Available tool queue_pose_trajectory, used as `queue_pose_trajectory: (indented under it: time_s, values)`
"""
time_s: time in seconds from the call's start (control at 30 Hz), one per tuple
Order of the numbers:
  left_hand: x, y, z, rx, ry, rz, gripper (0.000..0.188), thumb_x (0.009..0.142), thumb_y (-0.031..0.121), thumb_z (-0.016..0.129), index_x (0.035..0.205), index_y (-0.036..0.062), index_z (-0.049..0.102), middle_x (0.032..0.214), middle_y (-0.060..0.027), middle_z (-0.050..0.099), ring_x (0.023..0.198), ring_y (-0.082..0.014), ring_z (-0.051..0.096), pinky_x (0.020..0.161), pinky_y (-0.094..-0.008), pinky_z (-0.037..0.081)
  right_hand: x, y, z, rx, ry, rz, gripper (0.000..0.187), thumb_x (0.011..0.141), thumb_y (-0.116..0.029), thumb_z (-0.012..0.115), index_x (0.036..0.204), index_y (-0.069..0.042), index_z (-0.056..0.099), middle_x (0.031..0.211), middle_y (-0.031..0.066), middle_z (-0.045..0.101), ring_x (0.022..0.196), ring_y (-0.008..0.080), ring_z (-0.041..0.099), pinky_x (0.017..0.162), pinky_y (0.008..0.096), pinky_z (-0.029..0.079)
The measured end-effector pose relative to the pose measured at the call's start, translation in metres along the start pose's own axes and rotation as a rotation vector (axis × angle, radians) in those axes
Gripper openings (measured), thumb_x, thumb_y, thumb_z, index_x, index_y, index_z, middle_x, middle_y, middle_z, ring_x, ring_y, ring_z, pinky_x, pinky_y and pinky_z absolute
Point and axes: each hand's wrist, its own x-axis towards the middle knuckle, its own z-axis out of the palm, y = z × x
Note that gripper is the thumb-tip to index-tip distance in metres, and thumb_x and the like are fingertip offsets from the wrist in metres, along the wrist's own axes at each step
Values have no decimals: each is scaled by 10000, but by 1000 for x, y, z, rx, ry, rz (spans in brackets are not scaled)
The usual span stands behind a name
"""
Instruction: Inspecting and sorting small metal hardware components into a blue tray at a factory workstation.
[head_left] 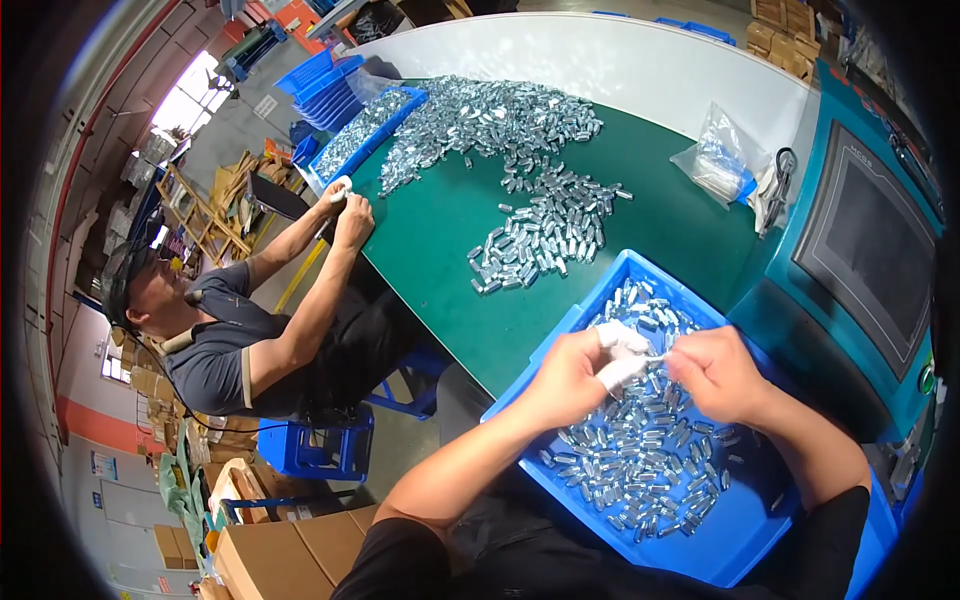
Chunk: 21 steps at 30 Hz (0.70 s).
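Two people show: the wearer, with one left hand and one right hand, and one co-worker, with two more hands; at least two white finger covers are on the wearer's left. There are one green table, one teal machine with one screen, one clear plastic bag, one near blue tray and one far blue tray. The silvery metal pieces run to hundreds, beyond exact count, and the stacked blue baskets number several, nested too closely to tell.
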Motion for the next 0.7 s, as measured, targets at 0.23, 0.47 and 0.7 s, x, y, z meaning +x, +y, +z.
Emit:
queue_pose_trajectory:
  time_s: [0.23,0.47,0.7]
  values:
    - [-1,0,6,326,-21,178,199,892,31,711,1044,32,583,858,-23,650,767,-101,621,690,-256,510,-4,-4,5,174,-208,264,338,981,-211,553,706,-21,607,544,75,556,471,170,531,490,343,417]
    - [1,13,10,554,7,382,235,830,51,762,1036,33,653,876,-79,677,805,-176,668,711,-294,518,-2,-5,3,390,-262,470,403,1016,-256,511,691,-41,614,543,19,548,506,77,517,487,266,400]
    - [-13,23,-6,670,-71,295,112,855,76,729,950,30,690,801,-102,680,689,-234,670,628,-311,514,-3,1,0,66,-230,46,312,956,-163,545,676,-40,607,554,81,563,503,198,574,516,341,440]
